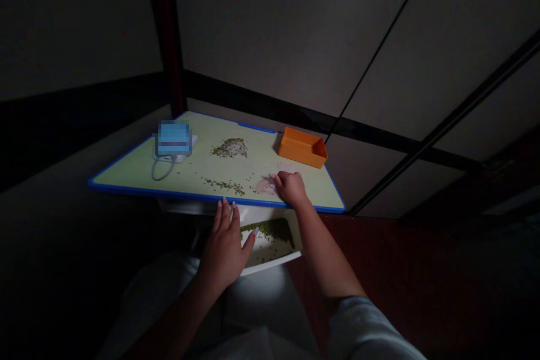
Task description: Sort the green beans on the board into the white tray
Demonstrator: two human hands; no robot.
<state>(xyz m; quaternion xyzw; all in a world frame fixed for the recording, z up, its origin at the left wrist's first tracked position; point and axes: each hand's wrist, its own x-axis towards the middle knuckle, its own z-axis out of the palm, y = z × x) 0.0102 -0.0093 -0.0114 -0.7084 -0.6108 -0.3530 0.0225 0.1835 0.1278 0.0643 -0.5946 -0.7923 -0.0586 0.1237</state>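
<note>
My left hand [225,242] is stretched out with its fingers apart, fingertips at the table's blue front edge, over the side of a white tray [270,265]. Small green beans [274,229] lie inside that tray, thickest along its far side. On the pale table top [198,171], my right hand [290,187] is curled closed beside a pinkish patch [265,186]; what its fingers hold, if anything, is hidden. Loose green beans [228,185] are strewn to the left of it. Farther back sits a heap [231,148] of green beans mixed with pale bits.
An orange open box [302,147] stands at the table's back right corner. At the left, a blurred-out blue item [173,138] rests on a white object with a looped grey cable [158,178]. Dark panels [295,28] rise close behind the table.
</note>
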